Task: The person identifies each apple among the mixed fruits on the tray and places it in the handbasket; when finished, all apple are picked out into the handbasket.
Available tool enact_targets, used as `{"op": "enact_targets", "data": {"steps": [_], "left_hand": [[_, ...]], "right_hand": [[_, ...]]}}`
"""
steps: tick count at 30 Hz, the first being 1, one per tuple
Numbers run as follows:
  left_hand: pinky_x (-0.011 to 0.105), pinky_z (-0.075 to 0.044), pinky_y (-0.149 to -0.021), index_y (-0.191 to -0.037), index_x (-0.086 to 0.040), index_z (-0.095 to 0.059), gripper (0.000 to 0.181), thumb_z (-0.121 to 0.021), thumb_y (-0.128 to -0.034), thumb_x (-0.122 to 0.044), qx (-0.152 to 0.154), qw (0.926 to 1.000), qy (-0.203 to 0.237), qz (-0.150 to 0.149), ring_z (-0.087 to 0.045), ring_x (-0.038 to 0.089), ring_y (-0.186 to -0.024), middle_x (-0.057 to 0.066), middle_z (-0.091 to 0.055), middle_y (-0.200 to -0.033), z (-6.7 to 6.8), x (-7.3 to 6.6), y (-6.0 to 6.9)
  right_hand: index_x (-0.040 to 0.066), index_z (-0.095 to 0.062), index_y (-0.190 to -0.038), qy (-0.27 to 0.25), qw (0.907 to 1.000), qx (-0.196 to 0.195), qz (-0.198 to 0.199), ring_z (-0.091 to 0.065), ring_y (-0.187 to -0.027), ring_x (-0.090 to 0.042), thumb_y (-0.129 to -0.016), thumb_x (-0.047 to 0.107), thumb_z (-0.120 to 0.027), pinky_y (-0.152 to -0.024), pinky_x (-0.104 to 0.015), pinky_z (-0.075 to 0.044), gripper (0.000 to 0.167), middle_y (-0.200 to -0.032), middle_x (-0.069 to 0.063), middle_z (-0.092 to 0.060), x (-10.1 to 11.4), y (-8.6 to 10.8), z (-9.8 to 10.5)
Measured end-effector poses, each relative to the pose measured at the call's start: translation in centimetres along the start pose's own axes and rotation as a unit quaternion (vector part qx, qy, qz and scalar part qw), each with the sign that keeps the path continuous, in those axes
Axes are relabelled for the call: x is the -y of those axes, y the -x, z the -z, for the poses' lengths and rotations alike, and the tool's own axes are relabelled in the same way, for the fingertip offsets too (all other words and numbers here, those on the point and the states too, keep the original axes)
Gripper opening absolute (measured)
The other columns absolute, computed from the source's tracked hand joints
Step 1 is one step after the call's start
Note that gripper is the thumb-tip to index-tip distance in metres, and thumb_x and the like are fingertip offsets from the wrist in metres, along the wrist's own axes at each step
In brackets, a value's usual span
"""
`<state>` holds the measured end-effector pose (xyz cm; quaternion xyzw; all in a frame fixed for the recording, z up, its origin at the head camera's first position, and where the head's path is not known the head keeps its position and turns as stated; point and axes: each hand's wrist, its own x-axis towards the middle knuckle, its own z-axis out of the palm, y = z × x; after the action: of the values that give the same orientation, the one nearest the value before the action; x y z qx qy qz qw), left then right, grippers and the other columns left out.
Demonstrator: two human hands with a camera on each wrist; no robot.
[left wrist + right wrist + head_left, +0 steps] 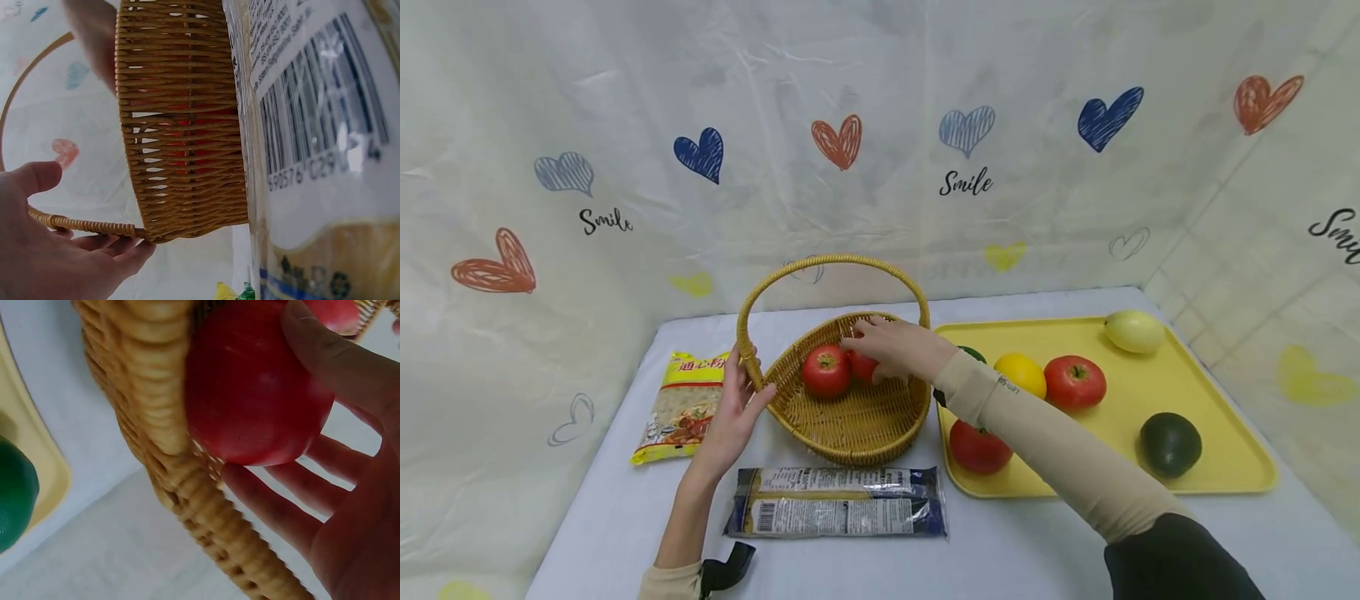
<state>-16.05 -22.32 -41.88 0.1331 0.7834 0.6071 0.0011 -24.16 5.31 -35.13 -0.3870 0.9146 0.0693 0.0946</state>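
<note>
A wicker basket (857, 425) with a tall handle stands in the middle of the table. One red apple (827, 372) lies inside it. My right hand (904, 346) reaches over the rim and has its fingers and thumb round a second red apple (256, 387), beside the first. At the basket's left side my left hand (733, 417) holds the foot of the handle; in the left wrist view the handle (87, 225) runs between the thumb and fingers of that hand (62, 250).
A yellow tray (1232, 467) at the right bears a red apple (1075, 382), another red apple (980, 447), a yellow fruit (1021, 374), a dark green one (1170, 444) and a pale one (1134, 332). A yellow food bag (681, 408) lies left, a long packet (838, 502) in front.
</note>
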Motion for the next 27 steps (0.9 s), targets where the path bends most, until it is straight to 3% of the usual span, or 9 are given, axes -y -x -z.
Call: {"op": "enact_targets", "data": {"steps": [18,27], "left_hand": [[0.067,-0.015,-0.126,-0.166,-0.024,0.008,0.083,-0.051,-0.1081,-0.018,0.000,1.0000,-0.003,-0.002,-0.014,0.039,-0.159,0.017,-0.010,-0.172,-0.1,0.1,0.2],[0.069,-0.016,-0.125,-0.165,-0.022,0.010,0.084,-0.052,-0.1082,-0.021,0.001,1.0000,-0.005,0.002,-0.014,0.042,-0.159,0.019,-0.009,-0.172,0.0,0.0,0.1]], "right_hand": [[0.021,-0.046,-0.150,-0.065,0.9967,0.032,-0.036,-0.050,-0.136,-0.031,-0.093,0.029,-0.077,-0.109,-0.044,-0.050,0.066,-0.145,-0.013,-0.048,-1.0,-1.8,-0.7],[0.022,-0.043,-0.151,-0.060,0.9945,0.056,-0.065,-0.046,-0.141,-0.032,-0.093,0.033,-0.077,-0.110,-0.048,-0.050,0.068,-0.151,-0.014,-0.044,-1.1,-2.2,-0.5]]}}
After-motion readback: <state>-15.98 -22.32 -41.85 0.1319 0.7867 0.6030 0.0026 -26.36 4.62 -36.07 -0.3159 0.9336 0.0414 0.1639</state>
